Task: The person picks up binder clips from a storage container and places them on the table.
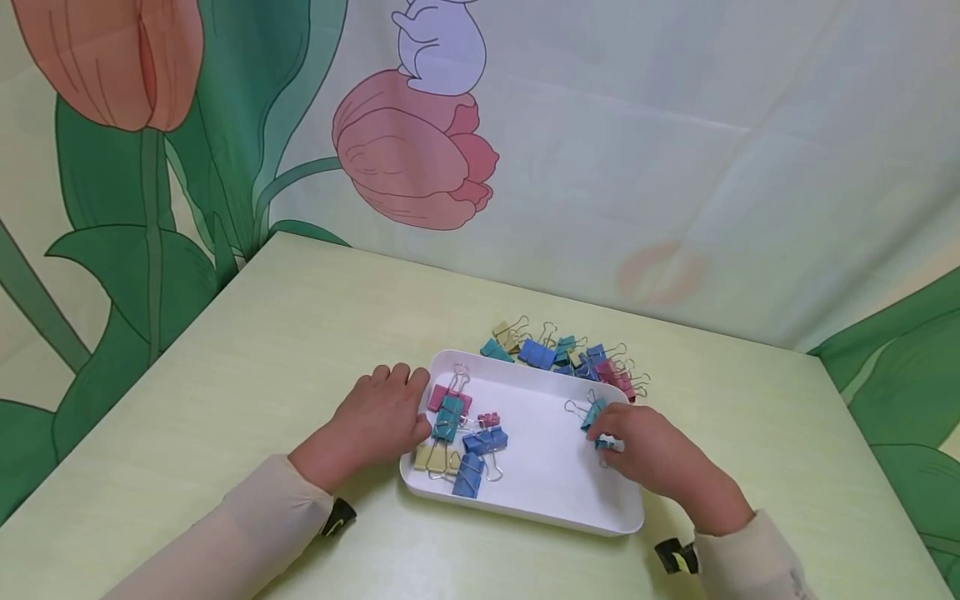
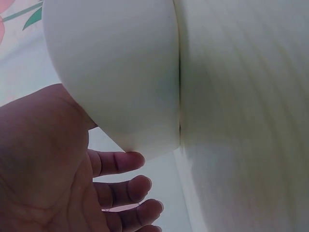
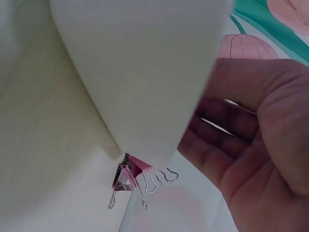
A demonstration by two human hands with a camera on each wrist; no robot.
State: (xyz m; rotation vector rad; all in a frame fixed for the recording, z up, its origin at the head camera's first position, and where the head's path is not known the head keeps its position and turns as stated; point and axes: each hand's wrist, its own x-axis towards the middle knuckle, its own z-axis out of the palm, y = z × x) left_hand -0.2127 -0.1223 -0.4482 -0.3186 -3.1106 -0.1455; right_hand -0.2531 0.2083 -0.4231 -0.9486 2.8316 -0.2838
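Observation:
A white tray (image 1: 540,508) holds several binder clips. At its left end are a pink clip (image 1: 438,398), a teal clip (image 1: 448,418), a yellow clip (image 1: 429,459) and blue clips (image 1: 469,475). My left hand (image 1: 382,417) holds the tray's left rim, thumb over the edge; in the left wrist view its fingers (image 2: 128,189) curl beside the outer wall. Over the right end, my right hand (image 1: 654,450) pinches a small teal binder clip (image 1: 603,445) between thumb and fingers. Another teal clip (image 1: 593,414) lies just beyond. The tray wall (image 3: 140,82) hides those fingertips in the right wrist view.
Behind the tray, a pile of yellow, teal, blue and pink binder clips (image 1: 538,354) lies on the pale table (image 1: 300,333). A pink clip (image 3: 137,166) from it shows past the tray corner. A printed curtain (image 1: 600,167) hangs at the table's far edge.

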